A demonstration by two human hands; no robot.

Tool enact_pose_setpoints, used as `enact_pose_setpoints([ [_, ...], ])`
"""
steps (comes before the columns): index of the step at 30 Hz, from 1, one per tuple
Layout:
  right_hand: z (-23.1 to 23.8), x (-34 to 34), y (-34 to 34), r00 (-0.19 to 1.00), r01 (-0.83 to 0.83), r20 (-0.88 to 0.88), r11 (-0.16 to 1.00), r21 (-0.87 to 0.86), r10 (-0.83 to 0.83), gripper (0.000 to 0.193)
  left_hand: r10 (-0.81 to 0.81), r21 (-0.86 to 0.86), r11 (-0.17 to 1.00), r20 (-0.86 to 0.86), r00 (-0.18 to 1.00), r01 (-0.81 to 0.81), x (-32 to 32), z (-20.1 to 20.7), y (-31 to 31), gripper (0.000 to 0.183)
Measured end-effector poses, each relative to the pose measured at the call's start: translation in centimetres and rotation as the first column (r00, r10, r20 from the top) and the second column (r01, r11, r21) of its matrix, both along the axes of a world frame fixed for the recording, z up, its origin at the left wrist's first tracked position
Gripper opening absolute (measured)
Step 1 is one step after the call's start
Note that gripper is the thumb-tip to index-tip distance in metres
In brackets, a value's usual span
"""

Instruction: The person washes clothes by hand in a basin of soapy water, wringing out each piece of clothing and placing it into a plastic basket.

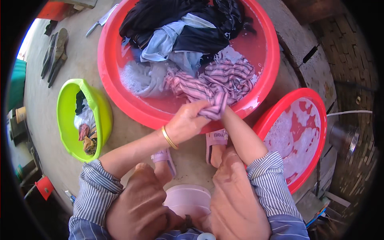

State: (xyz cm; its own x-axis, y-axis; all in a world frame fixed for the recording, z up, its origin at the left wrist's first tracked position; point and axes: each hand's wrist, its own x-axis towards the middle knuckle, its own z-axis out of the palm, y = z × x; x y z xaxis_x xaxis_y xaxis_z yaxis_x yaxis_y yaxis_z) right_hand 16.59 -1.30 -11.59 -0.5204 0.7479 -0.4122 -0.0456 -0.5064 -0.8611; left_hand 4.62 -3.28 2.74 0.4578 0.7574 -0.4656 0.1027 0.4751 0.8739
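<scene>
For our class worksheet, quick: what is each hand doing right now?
Left hand: closed on the striped pink cloth.
Right hand: mostly hidden under the cloth; grip cannot be told.

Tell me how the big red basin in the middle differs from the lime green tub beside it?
The big red basin is much wider than the lime green tub. The red basin holds soapy water and soaked clothes; the green tub holds a small heap of cloth, with no water visible. Both hands work at the red basin; none touches the green tub. Both are round and sit on the concrete floor.
</scene>
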Motion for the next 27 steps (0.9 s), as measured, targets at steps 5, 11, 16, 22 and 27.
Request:
enact_pose_setpoints([
  [5,0.7,-0.3,0.9,0.96,0.058,0.272,0.998,0.02,-0.062,0.032,0.166,0.178,0.978,-0.346,0.923,-0.109,-7.3,-5.9,5.0,0.029],
  [11,14.3,5.4,6.1,0.961,-0.056,0.275,0.987,0.149,0.013,0.011,0.541,-0.219,0.764,-0.294,0.788,-0.607,-18.1,-8.0,7.8,0.032],
  [16,18.5,15.9,13.8,0.849,0.3,0.293,0.857,0.418,-0.439,0.015,0.511,-0.248,0.815,-0.118,0.852,-0.523,-20.3,-4.7,8.6,0.03],
  [22,11.0,19.7,16.2,0.307,-0.357,0.565,0.458,0.814,-0.766,0.036,0.621,0.744,0.668,-0.571,0.537,0.02,-17.5,-3.1,9.9,0.057],
  [27,7.3,5.7,9.0,0.664,-0.329,0.667,0.669,0.666,-0.338,0.021,-0.204,-0.063,0.938,-0.896,0.395,0.34,-17.9,-5.9,5.0,0.038],
])
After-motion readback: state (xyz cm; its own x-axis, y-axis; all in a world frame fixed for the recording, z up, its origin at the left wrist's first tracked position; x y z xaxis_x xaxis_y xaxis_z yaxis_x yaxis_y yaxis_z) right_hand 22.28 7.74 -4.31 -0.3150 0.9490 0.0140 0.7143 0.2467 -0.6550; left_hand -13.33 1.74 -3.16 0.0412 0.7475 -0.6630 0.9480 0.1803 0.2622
